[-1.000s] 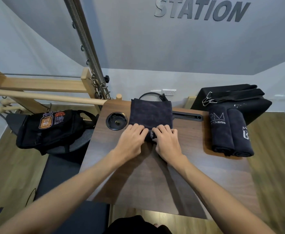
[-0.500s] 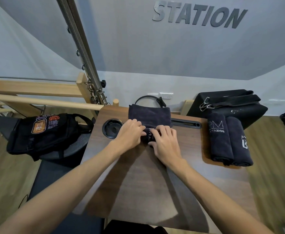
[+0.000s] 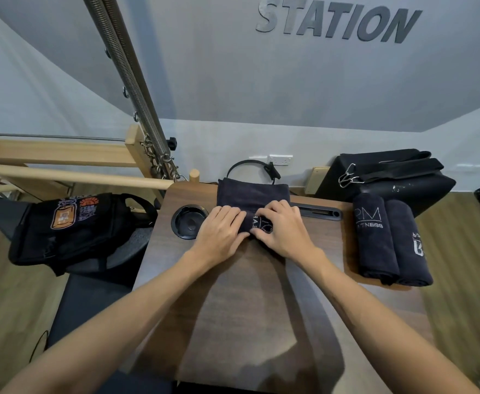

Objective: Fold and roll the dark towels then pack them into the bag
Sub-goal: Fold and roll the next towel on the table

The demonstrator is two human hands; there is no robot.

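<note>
A dark towel (image 3: pixel 250 194) lies at the far middle of the wooden table (image 3: pixel 256 308), its near part wound into a roll with white lettering showing. My left hand (image 3: pixel 220 233) and my right hand (image 3: pixel 283 230) press side by side on that roll, fingers curled over it. Two rolled dark towels (image 3: pixel 390 240) with white logos lie side by side at the table's right. The black bag (image 3: pixel 71 226) with orange patches rests on a seat left of the table.
A round black cup holder (image 3: pixel 189 221) is set in the table left of my hands, a black slot (image 3: pixel 319 214) to the right. A black padded box with straps (image 3: pixel 386 177) stands at the back right. Metal springs and a wooden frame (image 3: pixel 136 109) rise at the back left.
Both hands have pushed the roll away from me; the flat part of the towel has grown shorter and the roll thicker.
</note>
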